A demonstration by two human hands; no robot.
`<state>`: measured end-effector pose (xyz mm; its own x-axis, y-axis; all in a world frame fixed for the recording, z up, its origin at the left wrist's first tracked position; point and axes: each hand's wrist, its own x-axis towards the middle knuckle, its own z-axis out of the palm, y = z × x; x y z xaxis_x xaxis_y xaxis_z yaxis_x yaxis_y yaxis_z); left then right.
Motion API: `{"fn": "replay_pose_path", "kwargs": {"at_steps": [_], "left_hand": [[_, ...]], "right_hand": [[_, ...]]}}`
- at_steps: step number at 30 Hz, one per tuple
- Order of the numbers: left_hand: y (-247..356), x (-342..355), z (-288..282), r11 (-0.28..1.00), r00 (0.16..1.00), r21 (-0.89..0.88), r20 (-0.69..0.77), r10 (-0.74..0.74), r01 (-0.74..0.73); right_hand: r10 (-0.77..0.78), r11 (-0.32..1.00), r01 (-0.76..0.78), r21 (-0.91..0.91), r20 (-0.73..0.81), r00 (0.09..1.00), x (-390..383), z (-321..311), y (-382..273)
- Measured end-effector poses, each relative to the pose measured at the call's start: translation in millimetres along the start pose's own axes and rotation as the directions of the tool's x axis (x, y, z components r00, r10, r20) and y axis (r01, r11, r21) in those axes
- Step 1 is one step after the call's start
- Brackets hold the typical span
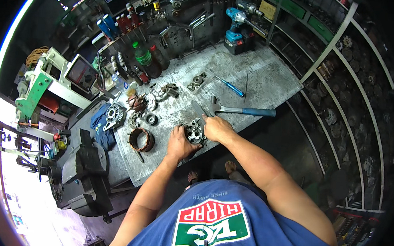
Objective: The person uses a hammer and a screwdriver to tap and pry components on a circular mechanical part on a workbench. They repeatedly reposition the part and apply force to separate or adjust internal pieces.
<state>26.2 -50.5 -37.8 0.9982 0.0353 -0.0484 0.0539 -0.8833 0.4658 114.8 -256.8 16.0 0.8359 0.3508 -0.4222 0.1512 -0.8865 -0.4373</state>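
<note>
My left hand [181, 142] is wrapped round the side of a round metal housing [194, 132], an alternator end cover by its look, near the front edge of the workbench. In my right hand [216, 128] is a flat grey blade-like tool [197, 107], its wide end pointing away from me; its exact kind is not clear. That hand is close against the housing's right side. Just beyond it lies a claw hammer [251, 111] with a blue grip. A copper-wound stator ring [141, 139] stands left of my left hand.
The metal workbench [270, 78] also bears a blue screwdriver [232, 87], a cordless impact wrench [235, 31], a finned housing [114, 115] and a green-capped bottle [141, 54]. A bench vise [85, 175] stands at left. Shelves of parts [336, 97] flank the right side.
</note>
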Motion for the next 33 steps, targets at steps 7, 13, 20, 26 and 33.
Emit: {"fn": "replay_pose_path", "kwargs": {"at_steps": [7,13,20,26,33], "left_hand": [[6.4,-3.7,-3.3,0.998,0.998,-0.021,0.023,-0.059,0.06],[7.8,-3.0,-6.2,0.999,0.999,-0.02,0.017,-0.041,0.041],[9.5,-6.2,-4.3,0.997,0.997,-0.022,-0.034,-0.07,0.07],[-9.4,8.5,-14.5,0.887,0.996,-0.452,0.065,-0.069,0.091],[-20.1,50.3,-20.9,0.907,0.875,-0.147,0.363,-0.321,0.394]], "right_hand": [[-0.046,0.999,0.049,-0.024,0.119,0.992,-99.6,-10.6,47.0],[-0.013,1.0,0.014,-0.004,0.068,0.998,-12.5,-28.0,0.9],[-0.091,0.988,0.108,-0.108,0.152,0.984,-66.5,-15.5,41.9],[-0.064,0.985,0.06,0.159,0.02,0.998,-136.8,-15.9,86.5],[-0.158,0.927,0.158,0.34,-0.029,0.987,-133.4,26.8,71.4]]}}
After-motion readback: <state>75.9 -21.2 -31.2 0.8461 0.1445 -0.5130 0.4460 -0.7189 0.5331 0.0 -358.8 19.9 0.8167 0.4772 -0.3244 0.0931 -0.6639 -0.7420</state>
